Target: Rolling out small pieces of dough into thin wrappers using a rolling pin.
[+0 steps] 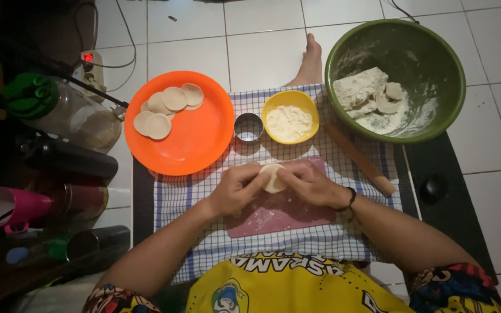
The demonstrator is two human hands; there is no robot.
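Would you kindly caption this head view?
Both hands, left and right, pinch a dough round above a pink board.

Both hands cover most of the pale dough round [273,177], so only a small patch shows between the left hand [236,188] and the right hand [311,184], and whether the fingertips pinch it or only rest on it cannot be told. Beneath the hands the pink board [279,214] is partly hidden. Left of the left hand, the dark containers [59,159] sit in shadow, too dim to identify
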